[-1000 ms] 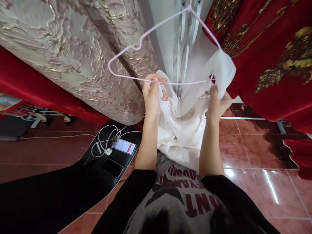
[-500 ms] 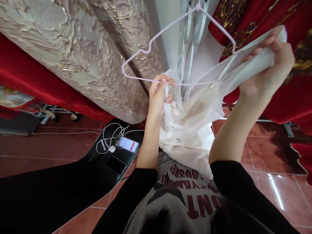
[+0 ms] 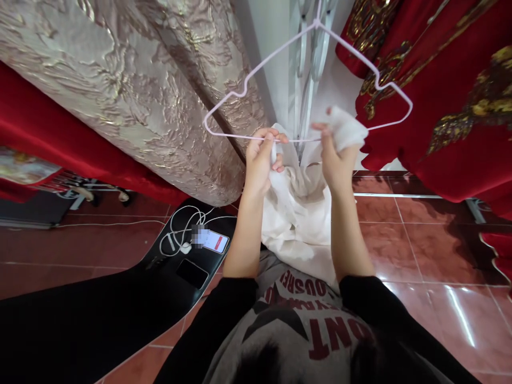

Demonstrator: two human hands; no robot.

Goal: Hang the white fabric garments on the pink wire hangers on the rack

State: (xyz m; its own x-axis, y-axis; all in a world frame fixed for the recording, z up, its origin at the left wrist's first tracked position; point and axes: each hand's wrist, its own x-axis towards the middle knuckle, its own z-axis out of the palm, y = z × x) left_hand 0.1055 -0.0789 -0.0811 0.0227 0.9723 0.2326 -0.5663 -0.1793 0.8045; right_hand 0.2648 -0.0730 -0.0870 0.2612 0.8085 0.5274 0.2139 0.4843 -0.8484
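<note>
A thin pale pink clothes hanger hangs in front of me, its hook end running out at the top of the picture. My left hand is closed on the hanger's bottom bar, with a bit of sheer white cloth also in its fingers. The white cloth drapes down between my arms onto my lap. Close to the bar's right half, my right hand grips a bunched end of this cloth; its index finger points left, and motion blurs the fingertips.
Red garments with gold embroidery hang at the right, and a shiny textured beige garment hangs at the left. On a black surface lie a lit phone, a dark phone and white cables.
My right hand has come down and left from the far right, bringing the cloth's end towards the bar's middle. The hanger's right end is now uncovered. My left hand has stayed almost still.
</note>
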